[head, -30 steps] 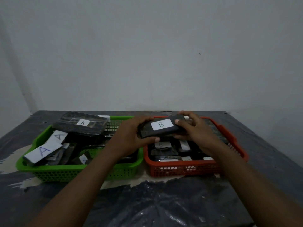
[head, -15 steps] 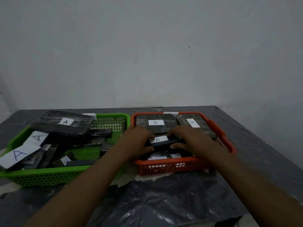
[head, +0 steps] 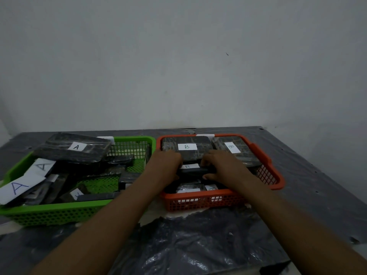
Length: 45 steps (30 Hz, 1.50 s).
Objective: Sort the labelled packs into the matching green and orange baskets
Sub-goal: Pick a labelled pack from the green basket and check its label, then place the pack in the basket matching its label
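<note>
Both hands were down in the orange basket (head: pixel 277 176), the left hand (head: pixel 165 165) and right hand (head: pixel 223 167) each with its grip closed on an end of a dark pack (head: pixel 195 171) marked B, held low over the packs already inside. Two more B packs (head: pixel 186 146) lay along that basket's far edge. The green basket (head: pixel 59 213), touching it on the counter (head: pixel 198 245), was heaped with A packs (head: pixel 76 146). No loose pack showed on the counter, so the sort looked nearly finished, with only this one left to let go. A second earlier that pack was held up above the basket rim, label facing up; half a second back it was already dropping in.
</note>
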{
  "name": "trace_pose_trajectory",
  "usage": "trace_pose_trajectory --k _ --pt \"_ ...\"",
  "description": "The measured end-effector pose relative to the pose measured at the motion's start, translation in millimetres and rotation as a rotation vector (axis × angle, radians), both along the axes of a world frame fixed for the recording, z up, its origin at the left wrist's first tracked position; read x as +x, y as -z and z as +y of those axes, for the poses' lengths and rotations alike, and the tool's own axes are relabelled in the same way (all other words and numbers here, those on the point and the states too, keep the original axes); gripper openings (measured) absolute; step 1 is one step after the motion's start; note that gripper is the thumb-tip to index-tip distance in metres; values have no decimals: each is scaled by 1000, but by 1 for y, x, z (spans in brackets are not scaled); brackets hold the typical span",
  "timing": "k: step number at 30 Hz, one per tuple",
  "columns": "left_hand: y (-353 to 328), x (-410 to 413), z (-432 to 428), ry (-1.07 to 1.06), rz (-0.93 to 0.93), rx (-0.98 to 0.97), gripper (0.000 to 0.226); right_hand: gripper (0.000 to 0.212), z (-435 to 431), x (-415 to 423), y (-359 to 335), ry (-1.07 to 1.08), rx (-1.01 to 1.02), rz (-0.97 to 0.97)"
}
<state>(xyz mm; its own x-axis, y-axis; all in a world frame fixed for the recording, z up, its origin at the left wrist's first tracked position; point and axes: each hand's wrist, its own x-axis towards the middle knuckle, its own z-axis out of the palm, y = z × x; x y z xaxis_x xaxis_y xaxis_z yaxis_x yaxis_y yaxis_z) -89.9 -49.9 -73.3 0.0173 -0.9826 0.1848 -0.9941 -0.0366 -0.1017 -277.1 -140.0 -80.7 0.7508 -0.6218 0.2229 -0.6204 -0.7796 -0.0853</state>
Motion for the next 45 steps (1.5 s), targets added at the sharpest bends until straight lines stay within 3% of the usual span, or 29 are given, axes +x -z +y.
trace_pose_trajectory --k 5,9,12,15,18,21,26,29,38,45 --pt "2 1 3 15 18 -38 30 37 2 0 -1 22 39 -8" --pt "-1 15 15 98 160 -87 39 37 3 1 -5 21 67 -63" --pt "-7 37 33 121 372 -231 33 29 11 15 -12 -21 68 -234" --pt "-8 73 54 52 440 -331 23 22 28 49 -15 -125 94 -380" --pt "-6 112 75 -93 343 -290 24 21 42 96 -12 -201 191 -402" --pt "-1 135 84 -218 64 -91 35 35 50 139 -8 -132 261 -326" --pt "7 144 75 -145 -218 119 48 51 54 172 11 -12 292 -187" --pt "8 144 59 -81 -342 109 46 46 56 172 22 5 272 -280" --pt "28 162 32 -208 -411 256 34 36 54 170 29 -39 286 -427" --pt "18 166 34 -161 -196 236 45 31 53 170 28 -42 311 -464"
